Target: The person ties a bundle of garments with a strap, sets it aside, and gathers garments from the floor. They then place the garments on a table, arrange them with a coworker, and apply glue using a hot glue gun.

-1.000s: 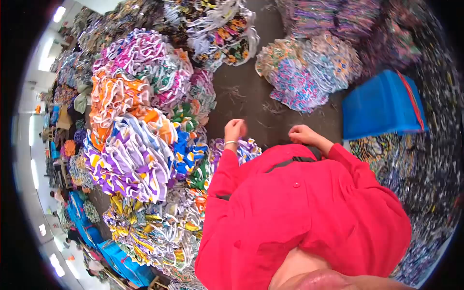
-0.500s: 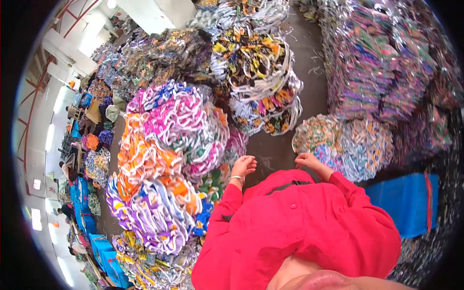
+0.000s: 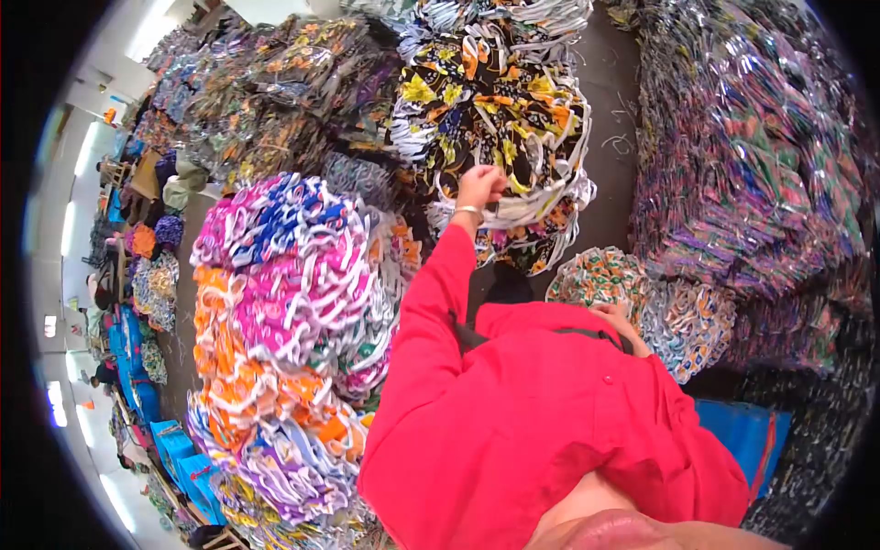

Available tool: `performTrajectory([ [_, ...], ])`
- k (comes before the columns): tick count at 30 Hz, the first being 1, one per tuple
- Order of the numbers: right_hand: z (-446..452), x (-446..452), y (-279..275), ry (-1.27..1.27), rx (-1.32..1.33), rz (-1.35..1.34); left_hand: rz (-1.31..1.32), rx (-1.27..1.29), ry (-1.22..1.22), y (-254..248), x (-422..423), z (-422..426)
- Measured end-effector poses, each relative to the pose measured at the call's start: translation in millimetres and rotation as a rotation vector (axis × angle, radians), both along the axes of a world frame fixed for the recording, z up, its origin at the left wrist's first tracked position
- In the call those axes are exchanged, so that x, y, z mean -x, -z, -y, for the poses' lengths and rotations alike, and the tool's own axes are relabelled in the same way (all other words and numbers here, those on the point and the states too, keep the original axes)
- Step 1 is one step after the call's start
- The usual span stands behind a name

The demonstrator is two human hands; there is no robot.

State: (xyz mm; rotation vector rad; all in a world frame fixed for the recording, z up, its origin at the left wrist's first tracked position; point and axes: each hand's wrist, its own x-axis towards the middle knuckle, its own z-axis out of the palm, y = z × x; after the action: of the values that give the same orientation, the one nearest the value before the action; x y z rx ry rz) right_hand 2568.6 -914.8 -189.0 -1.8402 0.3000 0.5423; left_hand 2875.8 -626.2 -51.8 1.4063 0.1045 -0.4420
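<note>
My left hand (image 3: pixel 482 186) is stretched forward over a stack of black floral fabric pieces (image 3: pixel 509 105) with white edging. Its fingers are curled closed near the white edge of the stack; whether cloth is between them is hidden. A bracelet (image 3: pixel 468 211) is on that wrist. Close to my waist, my right hand (image 3: pixel 618 317) lies beside a round bundle of green and orange patterned cloth (image 3: pixel 591 273). Its fingers are partly covered and blurred, so their grip does not show. A second bundle in pale blue and orange (image 3: pixel 694 325) sits to the right of it.
To the left rises a tall pile of pink, orange and purple cloth with white edging (image 3: pixel 307 266). Plastic-wrapped stacks (image 3: pixel 756 156) stand at the right. A blue container (image 3: pixel 742 440) is near my right side. Brown floor (image 3: pixel 610 119) shows between the stacks.
My left hand has moved forward from my waist to the black floral stack. My right hand has shifted slightly back and right. The view has moved closer to the stacks.
</note>
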Motion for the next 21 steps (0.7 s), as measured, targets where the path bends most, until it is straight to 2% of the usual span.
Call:
performTrajectory([
  [2, 17, -24, -1, 0.03, 0.093, -0.079, 0.009, -0.074, -0.037, 14, -52, 11],
  [3, 13, -55, -31, 0.03, 0.108, -0.082, 0.006, -0.058, -0.038, 27, -83, 16],
  [5, -6, -109, -108, 0.172, 0.021, -0.203, 0.113, -0.249, -0.016, 62, -128, 22],
  [6, -14, -135, -138, 0.247, -0.024, -0.255, 0.175, -0.345, -0.003, 64, -145, 26],
  [7, -15, -157, -151, 0.251, -0.014, -0.245, 0.184, -0.333, -0.003, 64, -159, 28],
  [10, -9, -219, -181, 0.21, 0.004, -0.141, 0.381, -0.637, -0.153, 50, -166, 25],
  [14, 10, -314, -212, 0.118, 0.076, 0.018, 0.33, -0.664, -0.154, 41, -166, 26],
  [16, 19, -372, -229, 0.089, 0.097, 0.137, 0.416, -0.72, -0.16, 54, -171, 30],
  [20, 36, -502, -257, 0.004, 0.157, 0.32, 0.445, -0.759, -0.214, 41, -174, 39],
  [21, 40, -534, -260, -0.003, 0.154, 0.353, 0.524, -0.831, -0.276, 41, -175, 43],
])
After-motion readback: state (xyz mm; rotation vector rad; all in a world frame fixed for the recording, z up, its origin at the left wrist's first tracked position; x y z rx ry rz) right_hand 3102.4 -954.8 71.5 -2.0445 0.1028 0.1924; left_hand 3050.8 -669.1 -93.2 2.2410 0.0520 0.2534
